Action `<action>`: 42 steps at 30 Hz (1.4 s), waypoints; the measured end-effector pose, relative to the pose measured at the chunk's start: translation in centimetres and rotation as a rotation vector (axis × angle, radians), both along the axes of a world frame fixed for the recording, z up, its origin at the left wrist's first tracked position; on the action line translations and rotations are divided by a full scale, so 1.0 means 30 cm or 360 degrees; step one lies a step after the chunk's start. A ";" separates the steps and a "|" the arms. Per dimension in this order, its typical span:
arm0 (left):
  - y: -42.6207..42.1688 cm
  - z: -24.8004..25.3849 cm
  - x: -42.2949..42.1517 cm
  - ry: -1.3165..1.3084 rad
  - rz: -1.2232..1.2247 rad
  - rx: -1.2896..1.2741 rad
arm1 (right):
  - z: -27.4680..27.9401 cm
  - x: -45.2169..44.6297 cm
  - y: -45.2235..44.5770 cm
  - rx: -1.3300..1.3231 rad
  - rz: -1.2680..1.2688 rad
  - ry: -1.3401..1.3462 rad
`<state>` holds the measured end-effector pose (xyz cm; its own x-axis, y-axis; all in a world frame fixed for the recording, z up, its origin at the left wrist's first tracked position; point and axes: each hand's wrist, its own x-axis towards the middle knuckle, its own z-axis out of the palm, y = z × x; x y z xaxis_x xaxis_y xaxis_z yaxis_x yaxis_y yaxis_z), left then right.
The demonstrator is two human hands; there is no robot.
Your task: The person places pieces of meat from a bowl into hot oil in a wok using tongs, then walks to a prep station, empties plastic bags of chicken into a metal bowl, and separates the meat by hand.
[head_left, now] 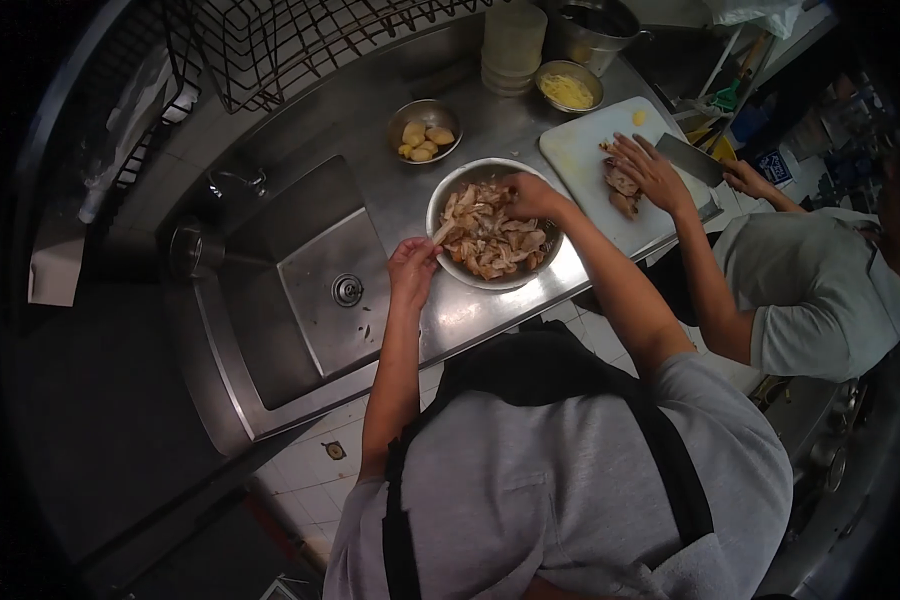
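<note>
A steel bowl (pixel 434 212) full of shredded cooked meat, apparently chicken (pixel 488 228), sits on the counter in front of me. At its left rim my left hand (pixel 413 268) is closed, pinching a pale strip of meat (pixel 443 232). My right hand (pixel 533 197) reaches over the bowl's upper right side, its fingers curled down at the meat. Whatever lies between those fingertips is hidden.
A steel sink (pixel 300 290) lies left. Behind the bowl stand a small bowl of yellowish pieces (pixel 426 138) and one of yellow shreds (pixel 568 91). At right, a co-worker's hand (pixel 650 172) presses meat on a white cutting board (pixel 575 150), beside a cleaver (pixel 688 160).
</note>
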<state>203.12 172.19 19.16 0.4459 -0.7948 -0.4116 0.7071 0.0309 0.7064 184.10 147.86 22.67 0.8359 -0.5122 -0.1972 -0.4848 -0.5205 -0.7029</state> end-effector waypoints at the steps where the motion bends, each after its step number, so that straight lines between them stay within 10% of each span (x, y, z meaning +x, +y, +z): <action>1: 0.001 0.003 -0.002 0.0000 -0.0013 0.0000 | -0.005 -0.041 -0.039 0.0229 -0.0066 -0.0150; 8: -0.014 0.003 0.008 0.0005 -0.0037 0.0037 | 0.134 -0.115 -0.106 0.0903 -0.0477 -0.0410; 10: -0.015 -0.007 0.015 0.0025 -0.0058 0.0024 | 0.074 -0.137 -0.140 0.0147 -0.0344 -0.0385; 20: -0.015 -0.003 0.019 0.0005 -0.0081 0.0054 | -0.023 0.002 0.113 -0.0691 0.0028 0.0300; 23: -0.009 -0.018 0.019 0.0039 -0.0076 0.0032 | 0.055 -0.043 0.083 -0.0253 -0.0014 0.0112; 25: 0.001 -0.013 0.016 0.0034 -0.0080 0.0040 | 0.052 -0.105 0.016 0.1148 -0.0513 -0.0434; 36: -0.035 0.044 -0.016 -0.0050 -0.0053 0.0093 | 0.128 -0.136 0.044 0.1891 -0.0502 -0.1027; 42: -0.118 0.148 -0.122 -0.0764 0.0020 0.0098 | 0.114 -0.161 0.065 0.1880 -0.0440 -0.1058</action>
<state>199.45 168.65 23.61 0.6065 -0.7687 -0.2031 0.3004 -0.0150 0.9537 179.26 149.81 26.09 0.8426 -0.4848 -0.2345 0.1229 0.5970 -0.7928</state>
